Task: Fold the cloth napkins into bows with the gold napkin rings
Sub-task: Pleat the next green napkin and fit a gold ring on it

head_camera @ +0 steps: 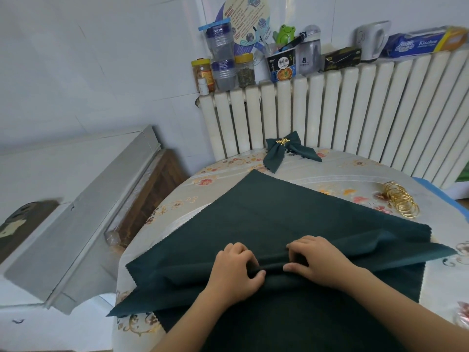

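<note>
Head-worn view, facing forward and down, close above table (330, 174)

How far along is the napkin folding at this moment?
Done: one finished bow with a gold ring lies at the table's far edge. In hand: the left hand and right hand pinch a fold across a spread dark green napkin. Left: finishing that fold and ringing it; spare gold rings wait at right.

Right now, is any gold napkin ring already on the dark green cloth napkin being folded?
No, the loose gold napkin rings lie apart on the table's right side, not on the dark green cloth napkin.
</note>
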